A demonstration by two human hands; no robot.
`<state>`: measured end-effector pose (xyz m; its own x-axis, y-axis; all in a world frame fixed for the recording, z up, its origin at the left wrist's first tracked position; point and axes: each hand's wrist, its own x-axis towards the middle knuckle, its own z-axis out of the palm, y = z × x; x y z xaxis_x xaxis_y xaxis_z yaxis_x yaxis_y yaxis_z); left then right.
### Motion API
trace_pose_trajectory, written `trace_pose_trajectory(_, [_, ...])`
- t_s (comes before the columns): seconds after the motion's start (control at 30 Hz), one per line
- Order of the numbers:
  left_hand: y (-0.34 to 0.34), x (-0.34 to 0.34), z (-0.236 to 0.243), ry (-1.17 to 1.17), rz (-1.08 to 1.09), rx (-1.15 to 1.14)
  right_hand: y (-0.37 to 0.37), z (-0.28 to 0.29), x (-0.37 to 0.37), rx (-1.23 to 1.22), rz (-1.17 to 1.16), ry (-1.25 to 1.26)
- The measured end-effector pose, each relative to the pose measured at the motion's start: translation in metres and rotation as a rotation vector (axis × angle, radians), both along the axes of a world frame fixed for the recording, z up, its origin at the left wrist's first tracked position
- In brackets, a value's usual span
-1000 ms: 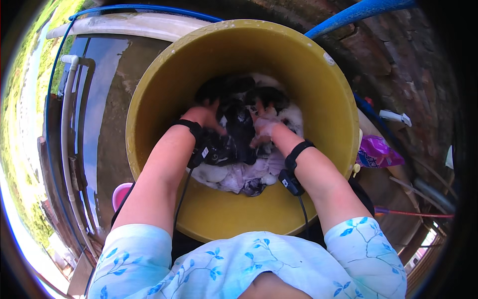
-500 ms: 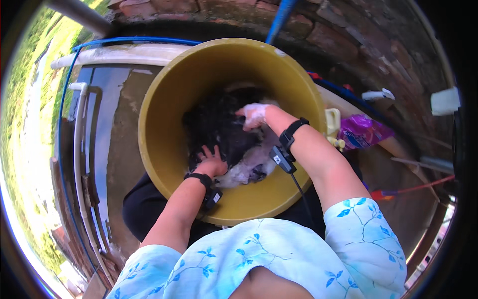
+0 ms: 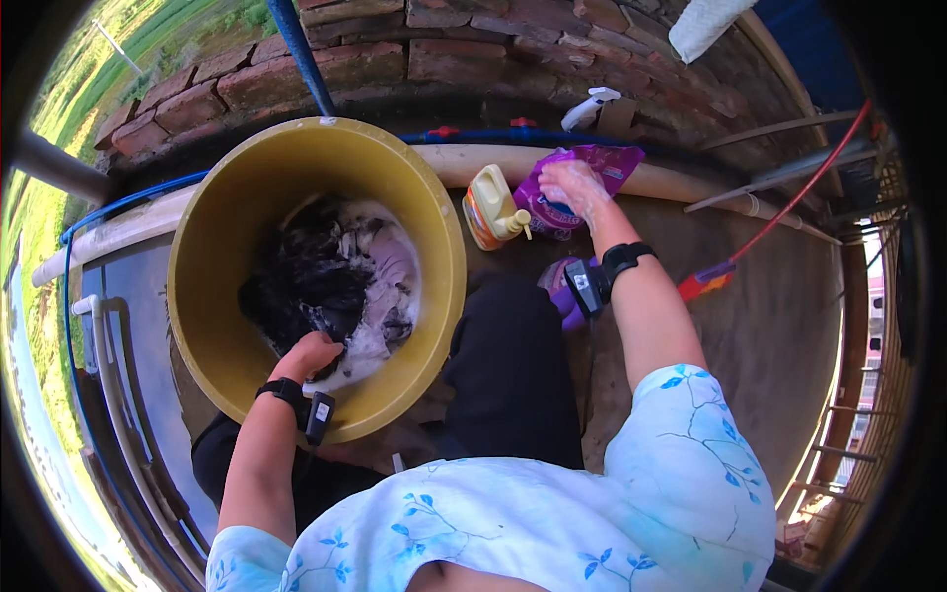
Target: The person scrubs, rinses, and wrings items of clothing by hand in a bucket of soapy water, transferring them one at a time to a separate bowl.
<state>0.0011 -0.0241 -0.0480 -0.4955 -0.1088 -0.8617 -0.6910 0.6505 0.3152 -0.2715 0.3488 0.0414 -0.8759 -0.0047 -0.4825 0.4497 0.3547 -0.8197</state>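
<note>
Purple bag (image 3: 612, 163) is lying to the right of the yellow tub (image 3: 212, 257), outside its rim, and I am watching the right hand (image 3: 575, 185) lying over it. That hand's grip is showing bent fingers streaked with foam, pointing back toward the tub; I cannot tell whether they are pinching the film or only touching it. The relation I am weighing is this: the bag is sitting right under the right fingers, its longer spread seemingly slanting away from the tub toward the brick wall (image 3: 473, 61). The right hand is clearly the nearer; the left hand (image 3: 314, 352) is staying well apart, inside the tub at its near side. Its fingers are going into the dark wet cloth (image 3: 306, 266), so I cannot tell how firmly they are closing. Paler cloth (image 3: 392, 271) and suds are lying beside that, toward the tub's right wall. Between tub and bag, a cream pump bottle (image 3: 485, 202) is standing just outside the rim. Farther out, beyond the tub and to its right, a white spray head (image 3: 589, 109) is showing near the wall.
</note>
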Motion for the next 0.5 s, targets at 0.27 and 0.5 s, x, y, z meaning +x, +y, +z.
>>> trace_pose_trajectory(0.27, [-0.001, 0.017, -0.027, 0.179, -0.071, -0.177, 0.009, -0.084, 0.046, -0.315, -0.045, -0.342])
trace_pose_trajectory(0.5, [-0.006, 0.015, -0.031, 0.206, -0.027, -0.174, 0.01, -0.083, 0.046, -0.25, -0.033, -0.432])
